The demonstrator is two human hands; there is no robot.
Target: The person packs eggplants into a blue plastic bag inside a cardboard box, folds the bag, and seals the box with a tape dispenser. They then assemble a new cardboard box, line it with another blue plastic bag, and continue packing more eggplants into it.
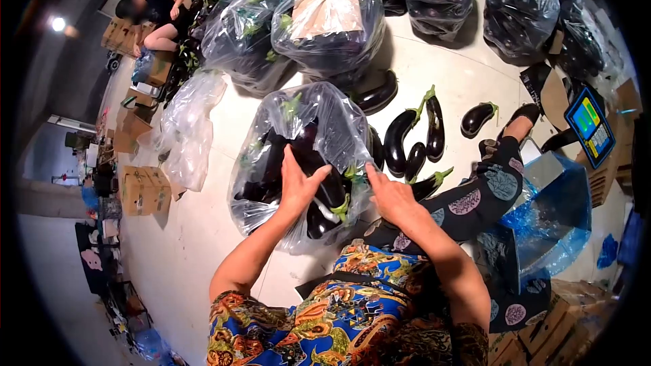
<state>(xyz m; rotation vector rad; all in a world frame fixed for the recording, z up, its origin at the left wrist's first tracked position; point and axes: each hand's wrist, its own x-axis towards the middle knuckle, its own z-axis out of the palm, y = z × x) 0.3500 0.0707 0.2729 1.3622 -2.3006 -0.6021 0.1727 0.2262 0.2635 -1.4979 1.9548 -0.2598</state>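
In front of me on the floor stands a clear plastic bag [261,118] filled with dark, glossy eggplants [319,163]. My left hand [303,181] lies on the eggplants at the bag's opening, thumb spread away from the fingers. At the right side of the opening, my right hand [393,198] has its fingers closed on the edge of the bag. Green stems show beside both hands. Just right of the bag, loose eggplants [399,137] lie on the floor, one of them small [416,160]. Another eggplant [478,119] lies farther right, near my foot.
Several filled bags [325,37] of eggplants stand behind. At the left are crumpled plastic bags [193,132] and a cardboard box [146,190]. A blue-lined box [549,220] and a scale display [590,125] are to the right. Another person [159,17] sits at the far left.
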